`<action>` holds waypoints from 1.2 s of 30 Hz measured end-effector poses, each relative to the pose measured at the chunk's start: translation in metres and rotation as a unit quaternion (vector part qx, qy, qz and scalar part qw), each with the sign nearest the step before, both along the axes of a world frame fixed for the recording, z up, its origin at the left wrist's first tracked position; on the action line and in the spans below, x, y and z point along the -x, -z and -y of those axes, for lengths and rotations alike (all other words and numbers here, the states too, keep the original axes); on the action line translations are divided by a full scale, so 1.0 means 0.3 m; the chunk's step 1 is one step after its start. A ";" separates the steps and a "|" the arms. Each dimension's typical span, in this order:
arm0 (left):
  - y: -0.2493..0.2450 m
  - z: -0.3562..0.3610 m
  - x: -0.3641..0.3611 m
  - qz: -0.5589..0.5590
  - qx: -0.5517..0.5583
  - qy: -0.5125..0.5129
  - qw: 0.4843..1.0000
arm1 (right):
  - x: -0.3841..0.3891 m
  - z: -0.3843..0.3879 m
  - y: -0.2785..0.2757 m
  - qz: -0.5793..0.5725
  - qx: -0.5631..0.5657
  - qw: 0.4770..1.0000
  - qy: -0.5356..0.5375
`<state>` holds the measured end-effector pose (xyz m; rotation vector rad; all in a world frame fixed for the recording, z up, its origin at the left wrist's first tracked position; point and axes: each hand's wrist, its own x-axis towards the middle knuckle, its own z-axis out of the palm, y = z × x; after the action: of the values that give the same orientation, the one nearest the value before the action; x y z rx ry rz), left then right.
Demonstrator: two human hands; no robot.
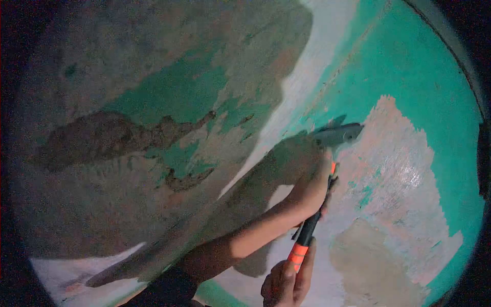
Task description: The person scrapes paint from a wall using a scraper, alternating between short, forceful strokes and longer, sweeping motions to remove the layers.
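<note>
A long-handled scraper point(309, 230) slants up across the middle of the head view, its grip black with orange bands. Its grey head point(337, 135) rests against or very near the painted surface, at the upper left edge of a stripped patch point(399, 153). My left hand point(318, 184) is closed round the upper handle just below the head, with its fingers mostly hidden behind the wrist. Lower down, my right hand point(287, 284) wraps round the orange-banded end of the handle.
Green paint point(409, 61) covers the upper right, ending in ragged edges around the pale bare area. A beige patch point(365, 256) lies at lower right. On the left, the shaded surface has a dark brown stain point(97, 140). A dark curved edge point(460, 66) bounds the right side.
</note>
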<state>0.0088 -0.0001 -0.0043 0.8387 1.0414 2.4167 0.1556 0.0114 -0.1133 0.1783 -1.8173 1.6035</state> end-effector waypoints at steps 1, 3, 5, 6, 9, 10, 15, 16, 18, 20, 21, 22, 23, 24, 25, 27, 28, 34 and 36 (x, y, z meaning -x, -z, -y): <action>-0.008 -0.002 0.004 0.007 0.004 0.021 1.000 | 0.000 0.003 -0.007 0.006 -0.002 1.000 0.008; -0.005 -0.005 0.009 0.007 0.015 0.036 0.999 | 0.010 0.010 -0.033 0.020 -0.006 1.000 0.020; 0.021 -0.021 0.001 0.029 0.035 0.016 0.999 | 0.002 -0.023 0.024 -0.006 -0.022 1.000 0.001; 0.015 -0.020 0.006 0.015 0.031 0.014 0.999 | 0.009 -0.007 0.008 -0.008 -0.012 1.000 -0.002; -0.005 -0.018 0.007 -0.006 0.014 0.024 1.000 | 0.003 0.032 -0.066 0.017 0.050 0.999 0.002; -0.005 -0.011 0.004 -0.005 0.010 0.034 0.999 | 0.005 0.015 -0.042 0.004 0.029 1.000 0.004; 0.034 -0.049 0.015 0.006 0.001 0.044 0.999 | -0.009 -0.015 0.038 0.007 0.003 1.000 0.004; 0.013 -0.039 0.024 -0.020 -0.008 0.056 0.998 | -0.009 0.027 -0.038 0.025 0.033 0.999 0.005; 0.009 -0.025 0.000 -0.013 0.001 0.030 0.999 | -0.024 0.038 -0.061 0.033 0.060 0.998 -0.008; 0.029 -0.029 -0.006 -0.010 0.003 0.028 1.000 | -0.034 0.010 0.003 0.008 0.052 0.998 -0.040; 0.018 -0.031 -0.002 -0.010 0.016 0.021 1.000 | -0.034 0.014 -0.012 0.018 0.058 0.998 -0.031; -0.002 -0.034 -0.001 -0.007 0.030 0.017 0.999 | -0.040 0.022 -0.046 0.030 0.066 0.997 -0.019; -0.021 -0.032 -0.003 0.000 0.042 0.014 0.999 | -0.042 0.026 -0.074 0.046 0.072 0.996 -0.005; -0.048 -0.014 -0.014 0.000 0.016 0.031 0.999 | -0.033 0.040 -0.086 0.032 0.077 0.997 0.003; -0.034 -0.024 -0.018 0.005 0.025 0.042 0.999 | -0.047 0.034 -0.073 0.035 0.080 0.996 -0.007; 0.000 -0.028 -0.016 0.001 0.044 0.054 0.998 | -0.050 0.029 -0.047 0.028 0.083 0.995 -0.038; 0.014 -0.012 -0.021 -0.015 0.040 0.032 0.999 | -0.068 0.047 -0.048 0.033 0.114 0.992 -0.049; 0.012 -0.031 -0.009 -0.001 0.040 0.067 0.997 | -0.065 0.044 -0.063 0.024 0.099 0.993 -0.055; 0.005 -0.020 -0.017 -0.007 0.021 0.054 0.998 | -0.068 0.046 -0.063 0.024 0.082 0.995 -0.047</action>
<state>0.0139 0.0059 -0.0058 0.8754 1.0210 2.2937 0.1759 -0.0023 -0.0945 0.1530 -1.7260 1.8285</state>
